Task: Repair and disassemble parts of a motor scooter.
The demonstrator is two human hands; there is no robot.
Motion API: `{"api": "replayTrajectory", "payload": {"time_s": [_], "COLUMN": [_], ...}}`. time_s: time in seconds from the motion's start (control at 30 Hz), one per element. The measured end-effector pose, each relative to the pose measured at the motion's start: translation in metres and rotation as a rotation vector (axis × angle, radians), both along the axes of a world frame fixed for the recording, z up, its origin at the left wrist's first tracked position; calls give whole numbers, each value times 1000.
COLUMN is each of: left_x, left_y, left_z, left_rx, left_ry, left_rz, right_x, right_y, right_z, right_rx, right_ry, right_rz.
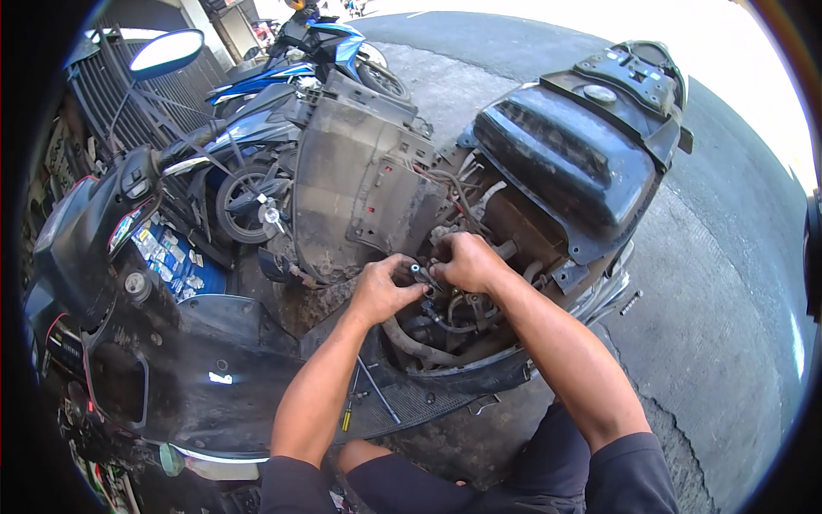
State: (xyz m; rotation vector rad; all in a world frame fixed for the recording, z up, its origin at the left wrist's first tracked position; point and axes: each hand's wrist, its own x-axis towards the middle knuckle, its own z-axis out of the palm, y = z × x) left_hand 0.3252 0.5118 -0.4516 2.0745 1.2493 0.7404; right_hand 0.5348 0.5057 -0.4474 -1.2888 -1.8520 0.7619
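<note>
My two hands meet over the opened middle of a dark scooter (pixel 214 343), among its hoses and engine parts. My left hand (pixel 383 291) is closed, its thumb and fingers around a small dark part (pixel 416 269) with a pale round end. Just to the right, my right hand (pixel 469 261) is curled with fingertips pinched by the same part; what they grip is hidden. Below the hands runs a thick grey-brown hose (pixel 419 347). A T-handle wrench (pixel 381 392) and a yellow-handled screwdriver (pixel 347 418) lie on the footboard.
The scooter's black tank (pixel 556 150) rises at the far right. A dusty grey body panel (pixel 342 163) stands tilted behind my hands. Farther back is a blue motorcycle (pixel 330 51). The handlebar mirror (pixel 167 54) juts up at left, near a blue container (pixel 210 278).
</note>
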Motion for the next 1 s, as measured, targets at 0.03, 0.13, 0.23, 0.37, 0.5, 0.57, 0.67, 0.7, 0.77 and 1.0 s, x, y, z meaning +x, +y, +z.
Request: {"api": "replayTrajectory", "payload": {"time_s": [0.03,0.13,0.23,0.37,0.5,0.57,0.67,0.7,0.77,1.0], "left_x": [-1,5,2,9,1,-4,2,4,4,3], "left_y": [-1,-8,-13,-7,-13,-12,-13,-11,-9,-12], "left_z": [-3,3,6,2,-1,-4,1,-1,-6,1], "left_rx": [24,219,306,354,293,349,265,271,250,230], "left_ry": [39,195,309,536,480,448,517,511,529,552], "left_rz": [33,101,123,-51,-75,-96,-98,-90,-109,-131], "right_x": [0,0,-6,-4,-15,-19,-17,-14,-14,-13], "right_y": [-6,-7,-2,-7,-7,-2,1,2,3,13], "right_z": [6,7,-1,4,2,-3,-8,-10,-10,-3], "right_rx": [-58,-74,26,97,124,126,94,65,71,5], "right_ry": [-59,-118,-144,-264,-254,-241,-217,-201,-192,-20], "right_rz": [-62,-101,-34,-52,-29,-46,-77,-92,-78,-84]}}
